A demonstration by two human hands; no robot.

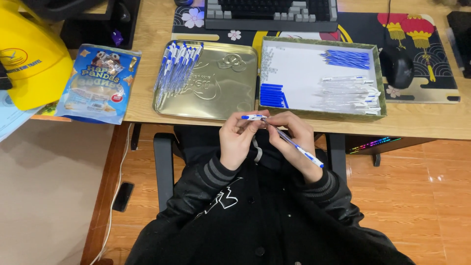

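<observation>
Below desk edge, over the lap: left hand (pixel 237 139) pinches blue pen cap (pixel 254 117), right hand (pixel 294 140) grips pen barrel (pixel 299 148), tip toward 10 o'clock. Risk: skewed push jams cap or drops the barrel. Finished pens (pixel 177 66) on gold tin lid (pixel 216 88) at 11 o'clock.

Single head-worn view, steeply downward, close over lap and desk edge (pixel 147 115)
</observation>
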